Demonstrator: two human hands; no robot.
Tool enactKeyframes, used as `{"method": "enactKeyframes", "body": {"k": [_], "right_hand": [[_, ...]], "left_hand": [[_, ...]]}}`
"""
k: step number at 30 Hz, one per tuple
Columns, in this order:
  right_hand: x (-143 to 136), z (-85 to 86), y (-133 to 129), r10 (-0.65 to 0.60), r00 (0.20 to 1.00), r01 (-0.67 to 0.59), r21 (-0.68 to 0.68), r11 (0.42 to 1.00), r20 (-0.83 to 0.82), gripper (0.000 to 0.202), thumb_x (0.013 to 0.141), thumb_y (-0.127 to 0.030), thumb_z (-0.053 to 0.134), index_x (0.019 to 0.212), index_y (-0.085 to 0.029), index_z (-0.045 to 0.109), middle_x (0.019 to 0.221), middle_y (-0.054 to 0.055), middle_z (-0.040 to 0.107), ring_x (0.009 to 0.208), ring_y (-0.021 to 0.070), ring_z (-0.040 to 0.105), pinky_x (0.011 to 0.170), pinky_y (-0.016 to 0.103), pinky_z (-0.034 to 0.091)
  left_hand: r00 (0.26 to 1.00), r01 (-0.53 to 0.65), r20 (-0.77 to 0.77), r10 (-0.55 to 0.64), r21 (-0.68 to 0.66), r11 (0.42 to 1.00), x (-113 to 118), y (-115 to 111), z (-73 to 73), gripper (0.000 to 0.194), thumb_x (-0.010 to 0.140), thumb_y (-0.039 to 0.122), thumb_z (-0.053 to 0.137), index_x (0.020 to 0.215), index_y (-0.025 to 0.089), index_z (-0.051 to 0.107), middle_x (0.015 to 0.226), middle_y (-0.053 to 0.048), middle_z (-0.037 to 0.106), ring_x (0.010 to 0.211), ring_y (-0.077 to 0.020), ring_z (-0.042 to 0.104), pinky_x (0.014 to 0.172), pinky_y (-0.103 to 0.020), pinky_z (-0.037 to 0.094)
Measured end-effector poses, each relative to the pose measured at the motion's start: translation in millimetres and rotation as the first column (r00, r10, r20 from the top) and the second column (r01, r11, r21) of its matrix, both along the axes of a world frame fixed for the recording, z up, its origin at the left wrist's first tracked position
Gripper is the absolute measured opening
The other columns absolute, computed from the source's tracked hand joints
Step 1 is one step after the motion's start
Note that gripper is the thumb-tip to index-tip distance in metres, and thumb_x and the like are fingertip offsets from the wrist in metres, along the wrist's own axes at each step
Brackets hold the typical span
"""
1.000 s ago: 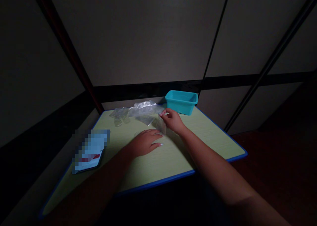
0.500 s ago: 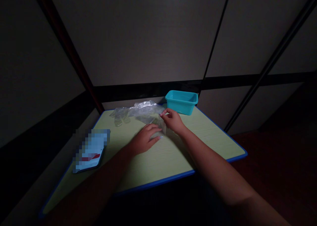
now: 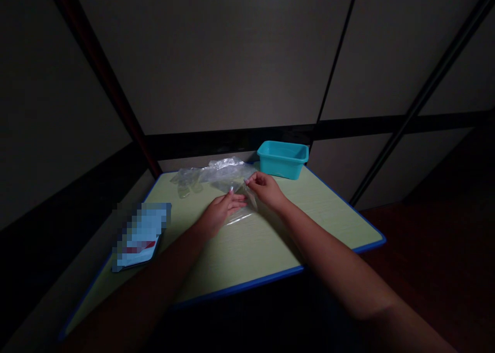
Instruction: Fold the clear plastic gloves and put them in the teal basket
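Observation:
A thin, see-through plastic piece (image 3: 240, 218) hangs just above or rests on the middle of the table; its exact kind is hard to make out. My right hand (image 3: 266, 190) pinches its upper part between thumb and fingertips. My left hand (image 3: 223, 212) is turned sideways, fingers stretched out against or inside the plastic and thumb raised; I cannot tell which. Behind both hands lies a crumpled heap of clear plastic (image 3: 222, 171), with finger-like lobes at its left end resembling disposable gloves.
A turquoise plastic basket (image 3: 281, 166) stands at the table's back right corner. On the left lies a phone or tablet-like device (image 3: 145, 234), its screen blurred out. The pale table (image 3: 266, 250) has a blue edge, and cupboard-like panels (image 3: 232, 59) rise behind it.
My left hand has rolled from palm-down to sideways, its thumb now up. My right hand has shifted slightly left, still pinching. The plastic's lower edge is more spread out.

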State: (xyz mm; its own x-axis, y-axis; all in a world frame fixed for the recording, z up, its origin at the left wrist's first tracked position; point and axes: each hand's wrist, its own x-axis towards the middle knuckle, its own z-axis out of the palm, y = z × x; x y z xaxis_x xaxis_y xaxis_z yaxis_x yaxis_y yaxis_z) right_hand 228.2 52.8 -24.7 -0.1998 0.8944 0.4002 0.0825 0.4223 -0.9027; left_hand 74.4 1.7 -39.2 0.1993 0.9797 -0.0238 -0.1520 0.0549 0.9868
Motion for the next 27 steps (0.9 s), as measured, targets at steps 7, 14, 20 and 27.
{"method": "enactKeyframes", "body": {"k": [7,14,20,27], "right_hand": [[-1,3.7,-7,-0.027,0.999,0.026,0.012,1.0,0.021,0.029,0.069,-0.044,0.059,0.062,-0.017,0.048,0.061,-0.003,0.05,0.058,0.01,0.043,0.058,0.023,0.035],[2,13.1,-15,0.085,0.992,-0.073,-0.136,0.988,0.088,0.054,0.08,-0.062,0.039,0.067,-0.015,0.063,0.068,0.003,0.06,0.068,0.0148,0.052,0.066,0.027,0.038],[7,14.8,-14,0.184,0.971,-0.165,-0.133,0.977,0.154,0.063,0.084,-0.063,0.03,0.07,-0.016,0.069,0.083,0.007,0.068,0.086,0.0188,0.057,0.081,0.031,0.038],[10,-8.8,9,0.047,0.939,-0.044,-0.014,0.999,0.341,0.034,0.083,-0.042,0.049,0.078,-0.015,0.069,0.076,0.006,0.067,0.072,0.0168,0.056,0.072,0.029,0.041]], "left_hand": [[0.997,0.019,0.075,-0.008,-0.153,0.988,-1,1,6.7,0.054,0.092,0.049,0.026,0.09,0.008,0.061,0.104,-0.019,0.064,0.093,-0.0214,0.063,0.094,-0.036,0.042],[0.991,0.028,0.137,0.008,-0.258,0.966,-3,1,13.2,0.057,0.091,0.054,0.022,0.094,0.009,0.057,0.104,-0.02,0.063,0.094,-0.0228,0.063,0.094,-0.036,0.044],[0.982,0.034,0.185,0.031,-0.337,0.941,-6,-3,20.0,0.062,0.088,0.061,0.02,0.092,0.011,0.057,0.095,-0.018,0.066,0.089,-0.0248,0.065,0.089,-0.038,0.047],[0.982,-0.018,0.166,0.093,-0.407,0.913,-8,-7,25.3,0.052,0.087,0.056,0.037,0.09,0.008,0.06,0.093,-0.019,0.068,0.092,-0.0261,0.065,0.084,-0.037,0.051]]}}
